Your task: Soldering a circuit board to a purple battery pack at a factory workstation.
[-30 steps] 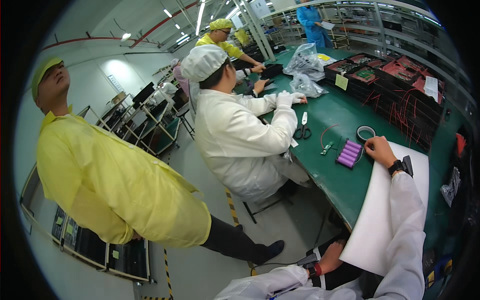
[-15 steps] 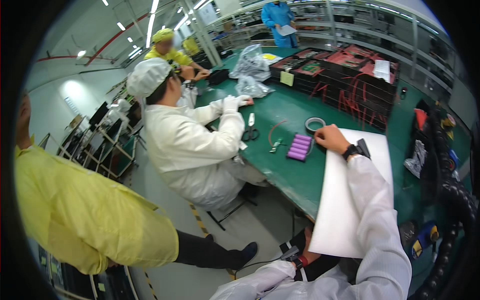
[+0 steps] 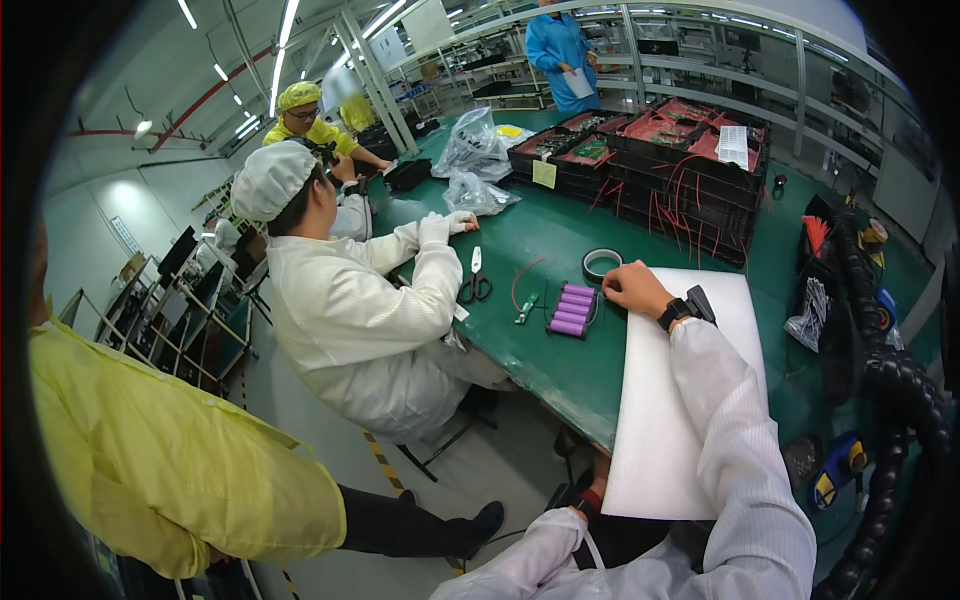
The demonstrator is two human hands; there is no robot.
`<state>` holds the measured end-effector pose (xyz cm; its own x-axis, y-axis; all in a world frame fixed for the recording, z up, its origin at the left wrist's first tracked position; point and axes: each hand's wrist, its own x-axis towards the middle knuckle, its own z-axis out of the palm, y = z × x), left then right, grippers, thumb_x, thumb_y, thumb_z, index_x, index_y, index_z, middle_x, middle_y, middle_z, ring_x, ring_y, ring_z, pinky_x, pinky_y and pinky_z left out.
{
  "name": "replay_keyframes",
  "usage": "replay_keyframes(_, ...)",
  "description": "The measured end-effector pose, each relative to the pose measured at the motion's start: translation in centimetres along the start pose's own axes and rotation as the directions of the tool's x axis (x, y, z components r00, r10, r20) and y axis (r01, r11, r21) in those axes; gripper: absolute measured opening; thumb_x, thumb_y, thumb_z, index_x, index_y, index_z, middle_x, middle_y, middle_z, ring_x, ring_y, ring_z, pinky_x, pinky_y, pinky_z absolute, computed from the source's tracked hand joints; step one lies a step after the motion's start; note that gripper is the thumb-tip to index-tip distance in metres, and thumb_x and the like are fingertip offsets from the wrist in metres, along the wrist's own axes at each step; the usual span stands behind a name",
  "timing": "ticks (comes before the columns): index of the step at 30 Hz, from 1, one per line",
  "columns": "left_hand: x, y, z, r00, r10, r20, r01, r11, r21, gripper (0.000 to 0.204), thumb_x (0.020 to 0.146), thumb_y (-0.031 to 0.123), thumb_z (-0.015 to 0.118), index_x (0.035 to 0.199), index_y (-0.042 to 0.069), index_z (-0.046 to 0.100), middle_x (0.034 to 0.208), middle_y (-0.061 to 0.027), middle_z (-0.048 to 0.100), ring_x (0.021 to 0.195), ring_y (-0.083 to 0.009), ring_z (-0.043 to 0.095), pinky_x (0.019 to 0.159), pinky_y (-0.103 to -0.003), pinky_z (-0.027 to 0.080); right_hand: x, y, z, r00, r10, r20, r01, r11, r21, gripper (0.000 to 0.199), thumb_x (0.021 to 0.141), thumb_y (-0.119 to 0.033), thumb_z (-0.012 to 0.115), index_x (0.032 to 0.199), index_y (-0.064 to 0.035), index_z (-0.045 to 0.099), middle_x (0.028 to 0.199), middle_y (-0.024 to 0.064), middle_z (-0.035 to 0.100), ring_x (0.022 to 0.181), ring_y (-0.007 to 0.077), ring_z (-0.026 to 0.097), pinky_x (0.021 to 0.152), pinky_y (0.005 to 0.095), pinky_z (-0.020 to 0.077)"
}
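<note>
My right hand (image 3: 638,290) rests on the far left corner of a white foam sheet (image 3: 665,400), its fingers curled in and nothing visible in them. Just left of it lies a purple battery pack (image 3: 572,310) of several cylindrical cells with thin wires. A roll of dark tape (image 3: 602,264) sits right behind my fingertips. Beside the pack are a small green circuit board (image 3: 526,308) and a red wire (image 3: 520,280). My left hand (image 3: 598,472) is low by my lap at the table edge, mostly hidden by the foam and sleeve; its fingers do not show.
Black-handled scissors (image 3: 475,280) lie near a seated co-worker (image 3: 350,300) in white. Stacked black trays (image 3: 690,180) with red wires stand at the back. A segmented black arm (image 3: 885,375) and tools line the right. A person in yellow (image 3: 170,430) stands at left.
The view has shifted, so the table's things appear further left. My right hand stays by the battery pack and tape. My left hand is now more hidden at the table edge.
</note>
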<state>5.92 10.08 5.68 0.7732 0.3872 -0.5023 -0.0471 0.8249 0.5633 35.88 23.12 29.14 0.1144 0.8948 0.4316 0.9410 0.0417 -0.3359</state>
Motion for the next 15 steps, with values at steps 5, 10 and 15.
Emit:
replay_keyframes(5, 2.7, 0.8, -0.6, 1.0, -0.019, 0.012, 0.021, 0.967, -0.254, 0.052, 0.098, 0.043, 0.048, 0.132, 0.004, 0.059, 0.125, -0.0203, 0.064, 0.114, -0.0407, 0.06, 0.095, -0.05, 0.049, -0.4, 0.7, -0.3, 0.999, 0.029, 0.035, -0.03, 0.999, 0.025, 0.019, 0.086, -0.024, 0.064, 0.092, -0.0104, 0.077, 0.083, 0.0114, 0.073, 0.081, 0.0307, 0.066, 0.084, 0.0393, 0.0414)
replay_keyframes(10, 3.4, 2.0, -1.4, 1.0, -0.01, 0.018, 0.016, 0.941, -0.338, 0.055, 0.1, 0.047, 0.046, 0.135, 0.005, 0.059, 0.128, -0.0196, 0.064, 0.118, -0.0398, 0.06, 0.098, -0.05, 0.05, 0.2, 0.4, 0.1, 1.0, 0.015, 0.016, -0.015, 0.999, 0.034, 0.02, 0.088, -0.024, 0.064, 0.093, -0.0093, 0.076, 0.084, 0.0105, 0.074, 0.081, 0.03, 0.067, 0.085, 0.0401, 0.0409)
replay_keyframes(15, 3.9, 3.0, -1.7, 0.998, -0.058, 0.003, 0.057, 0.961, -0.269, 0.068, 0.101, 0.059, 0.037, 0.142, 0.008, 0.054, 0.137, -0.0156, 0.062, 0.126, -0.0351, 0.059, 0.106, -0.047, 0.047, 0.2, 0.1, -0.5, 1.0, 0.005, 0.004, -0.005, 1.0, 0.01, 0.02, 0.085, -0.022, 0.068, 0.092, -0.0049, 0.076, 0.081, 0.0141, 0.073, 0.077, 0.0319, 0.068, 0.082, 0.0406, 0.049)
